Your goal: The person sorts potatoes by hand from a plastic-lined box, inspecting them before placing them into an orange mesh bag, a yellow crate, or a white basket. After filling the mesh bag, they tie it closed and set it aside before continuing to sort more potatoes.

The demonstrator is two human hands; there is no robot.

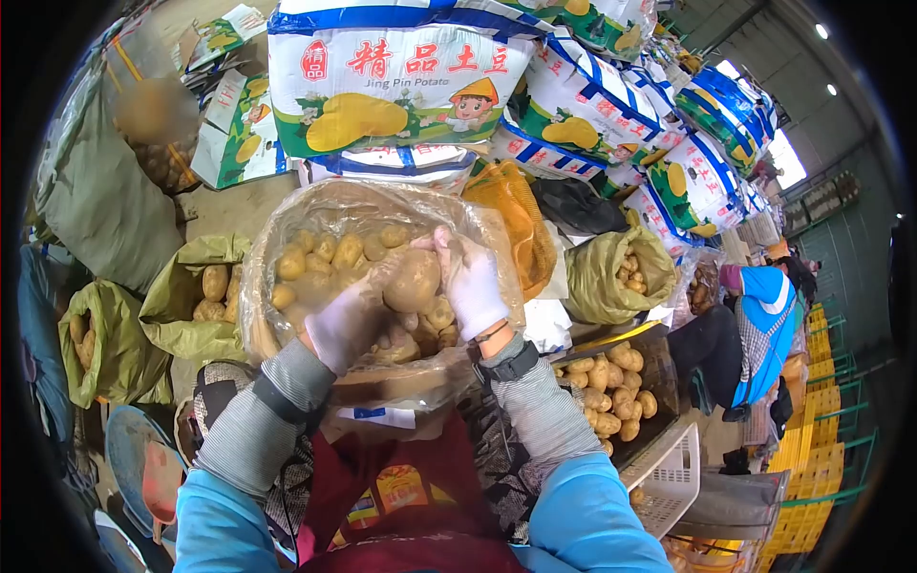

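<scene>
1. Tan and dusty, that big potato (pixel 413 281) is up in front of you, over the plastic-lined box (pixel 387 380), above the smaller potatoes (pixel 349 251) inside.
2. You've got it pinched between both gloved hands: right hand (pixel 351 320) curled on the picture-left side, left hand (pixel 471 282) pressed against the picture-right edge, fingers close together near the top.
3. Can't make out your fingertips behind the potato, and its far side is hidden too. Your right palm is dark and kinda blurry.
4. Honestly it looks pretty round from up here, so I can't tell you a long axis or which end points where. One broad face is toward you.
5. Clear plastic (pixel 287 205) bunches around the box rim, and your forearms cover part of the near side.
6. Olive sack (pixel 616 272) and orange mesh bag (pixel 516 224) sit by your left side. Printed potato carton (pixel 401 86) is beyond the box, cut off at the top.
7. Person in blue (pixel 764 315) off at picture-right, face not readable.
</scene>
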